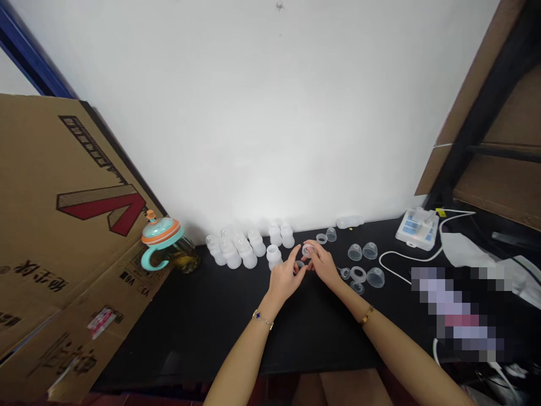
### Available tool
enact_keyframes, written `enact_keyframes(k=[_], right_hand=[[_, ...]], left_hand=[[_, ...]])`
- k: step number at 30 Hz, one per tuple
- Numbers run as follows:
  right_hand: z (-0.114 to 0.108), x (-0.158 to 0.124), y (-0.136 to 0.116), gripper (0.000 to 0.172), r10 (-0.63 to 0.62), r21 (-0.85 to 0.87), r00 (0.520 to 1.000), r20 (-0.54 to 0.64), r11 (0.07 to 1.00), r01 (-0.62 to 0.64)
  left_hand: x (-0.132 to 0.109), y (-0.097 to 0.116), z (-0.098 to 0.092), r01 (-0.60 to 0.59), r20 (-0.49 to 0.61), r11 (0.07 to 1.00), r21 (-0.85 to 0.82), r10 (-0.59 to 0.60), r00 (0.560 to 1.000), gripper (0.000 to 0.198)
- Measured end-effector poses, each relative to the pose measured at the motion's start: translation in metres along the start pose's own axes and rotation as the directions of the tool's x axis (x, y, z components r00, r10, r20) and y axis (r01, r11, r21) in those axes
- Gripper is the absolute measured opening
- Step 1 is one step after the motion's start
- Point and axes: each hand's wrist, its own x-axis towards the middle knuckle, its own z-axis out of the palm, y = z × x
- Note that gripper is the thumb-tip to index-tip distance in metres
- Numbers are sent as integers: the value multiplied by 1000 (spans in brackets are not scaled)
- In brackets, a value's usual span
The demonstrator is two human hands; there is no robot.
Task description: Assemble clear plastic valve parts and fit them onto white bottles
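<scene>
Head view, left to right: a flattened brown corrugated cardboard box [63,225] leans over the edge of a matte black tabletop [203,332]. Beside it stands a teal-and-orange lidded drinking cup [160,235] with a curved teal handle. Next, frosted translucent plastic bottles [236,249] stand upright in a loose cluster near a white wall [236,113].

At centre, the left hand [287,276], with a gold chain bracelet [258,318] carrying a dark blue charm, and the right hand [323,264], with a gold bangle [367,315], are together. Their fingertips close on a small clear round plastic cup [308,250], held just above the tabletop. A small clear plastic ring [299,264] sits partly hidden under the left fingers; whether it is gripped, I cannot tell.

The cup looks very light, and its smooth, thin wall may prove slippery, so the rim seems the surest place for the fingertips. How stiff it is cannot be judged from here.

Further right lie clear plastic cups and rings [358,265], then a white electronic unit with blue panels [416,229] trailing a white cable [406,256]. A pixelated patch [459,313] hides what lies below.
</scene>
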Motion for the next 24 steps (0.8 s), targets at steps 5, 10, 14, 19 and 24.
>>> enact_keyframes(k=[5, 10, 14, 19, 24], right_hand=[[-3, 3, 4, 36, -4, -78, 998, -63, 997, -1], [1, 1, 3, 43, 64, -24, 994, -90, 997, -67], [4, 2, 7, 47, 100, 21, 992, -73, 995, -99], [3, 2, 9, 42, 88, 42, 994, -64, 995, -85], [1, 4, 9, 35, 63, 50, 992, -112, 997, -57]], left_hand=[[-1, 0, -2, -90, -143, 996, 29, 93, 985, 44], [3, -4, -14, -108, -483, 982, 155, 170, 859, 41], [9, -8, -22, 61, -588, 997, 41, -25, 808, 55], [11, -12, -19, 221, -478, 951, -216, -301, 825, 67], [11, -23, -9, 280, -364, 915, -291, -376, 852, 81]])
